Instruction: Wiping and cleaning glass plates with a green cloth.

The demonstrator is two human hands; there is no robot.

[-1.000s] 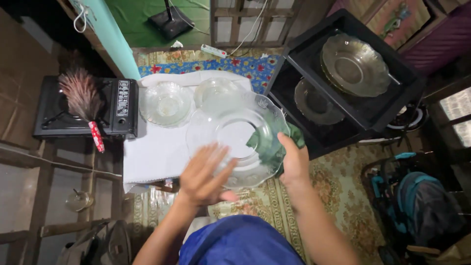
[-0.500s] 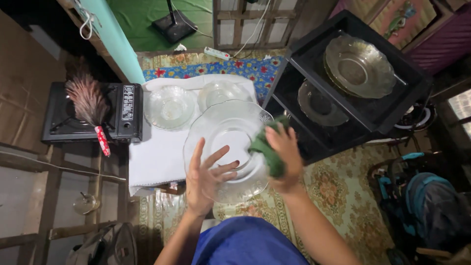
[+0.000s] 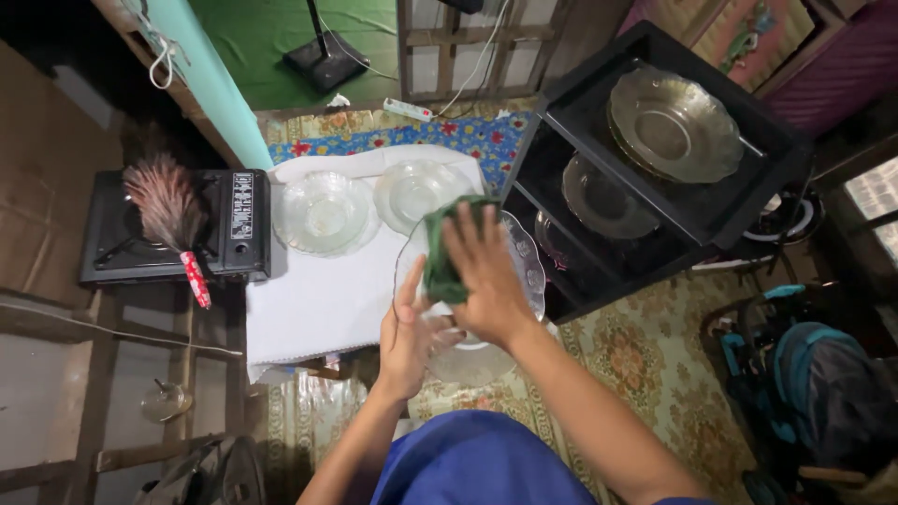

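Fingers [image 3: 468, 245] press green cloth [image 3: 438, 257] on seemingly tilted glass plate [image 3: 517, 262].

The right hand [image 3: 486, 271] presses a green cloth [image 3: 440, 251] on a clear glass plate [image 3: 472, 290] that the left hand [image 3: 407, 337] supports

Bare forearms, no sleeves reaching the wrists. Bare hands: left hand [image 3: 409, 339], right hand [image 3: 486, 276], no gloves, rings or watch showing. Bright blue garment [image 3: 468, 463] below, smooth, plain, unmarked fabric.
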